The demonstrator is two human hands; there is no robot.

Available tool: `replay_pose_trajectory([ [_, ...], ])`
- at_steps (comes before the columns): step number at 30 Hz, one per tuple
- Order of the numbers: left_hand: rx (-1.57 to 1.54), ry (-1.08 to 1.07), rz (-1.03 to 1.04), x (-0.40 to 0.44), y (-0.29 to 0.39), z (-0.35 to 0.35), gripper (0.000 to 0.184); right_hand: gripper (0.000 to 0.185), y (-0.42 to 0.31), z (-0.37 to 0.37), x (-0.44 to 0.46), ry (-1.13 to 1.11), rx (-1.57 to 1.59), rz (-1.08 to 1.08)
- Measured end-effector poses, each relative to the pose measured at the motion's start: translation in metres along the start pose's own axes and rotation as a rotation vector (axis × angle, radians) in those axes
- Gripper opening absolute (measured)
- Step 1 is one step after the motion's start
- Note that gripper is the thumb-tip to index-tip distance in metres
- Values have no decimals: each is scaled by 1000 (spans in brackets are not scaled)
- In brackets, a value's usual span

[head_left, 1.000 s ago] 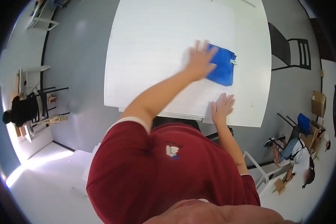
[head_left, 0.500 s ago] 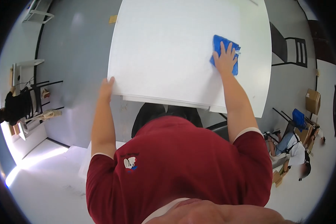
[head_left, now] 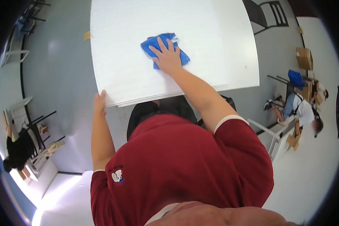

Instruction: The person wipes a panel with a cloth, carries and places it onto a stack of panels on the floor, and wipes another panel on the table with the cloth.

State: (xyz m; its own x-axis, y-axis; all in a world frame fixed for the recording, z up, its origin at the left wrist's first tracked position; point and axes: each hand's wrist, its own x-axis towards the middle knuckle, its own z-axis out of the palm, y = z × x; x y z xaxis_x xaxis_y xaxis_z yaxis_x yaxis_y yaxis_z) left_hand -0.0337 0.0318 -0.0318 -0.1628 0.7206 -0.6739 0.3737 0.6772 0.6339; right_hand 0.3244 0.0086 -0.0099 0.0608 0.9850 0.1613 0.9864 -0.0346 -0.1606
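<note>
A folded blue cloth with a small whitish patch at its far right corner lies on the white table. My right hand rests flat on top of the cloth with its fingers spread, covering part of it. At the near left corner of the table, my left hand grips the edge, thumb on top and the other fingers mostly hidden at the side.
A dark chair stands beyond the table's right side. Cardboard boxes and a seated person are further right. Another person in black is at the far left near a desk. Dark seating is under the near edge.
My right hand has slid the blue cloth leftward across the table, from the right part to the middle. My left hand stays at the table corner. The view has shifted.
</note>
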Motion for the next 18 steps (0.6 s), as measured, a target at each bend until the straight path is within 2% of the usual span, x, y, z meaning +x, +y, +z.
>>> replay_pose_trajectory([
  [2, 4, -38, -2, 5, -3, -3, 52, 46, 16, -9, -3, -65, 5, 39],
  [5, -10, -57, 23, 7, -1, -3, 54, 52, 74, -11, -32, -104, -192, 444],
  [7, -24, -73, 44, 10, -8, -5, 54, 51, 115, -17, -74, -23, -224, 609],
  [8, -36, -86, 56, 14, -12, -5, 54, 49, 129, -20, -90, 2, -228, 637],
  [11, -77, -107, 78, 10, -10, -6, 55, 47, 149, -18, -120, 127, -130, 534],
  [14, -48, -69, 58, 2, -2, -2, 55, 48, 120, -22, -118, 170, -137, 557],
  [18, 6, -85, 19, -3, 5, -2, 54, 49, 96, -28, -113, 53, -300, 631],
])
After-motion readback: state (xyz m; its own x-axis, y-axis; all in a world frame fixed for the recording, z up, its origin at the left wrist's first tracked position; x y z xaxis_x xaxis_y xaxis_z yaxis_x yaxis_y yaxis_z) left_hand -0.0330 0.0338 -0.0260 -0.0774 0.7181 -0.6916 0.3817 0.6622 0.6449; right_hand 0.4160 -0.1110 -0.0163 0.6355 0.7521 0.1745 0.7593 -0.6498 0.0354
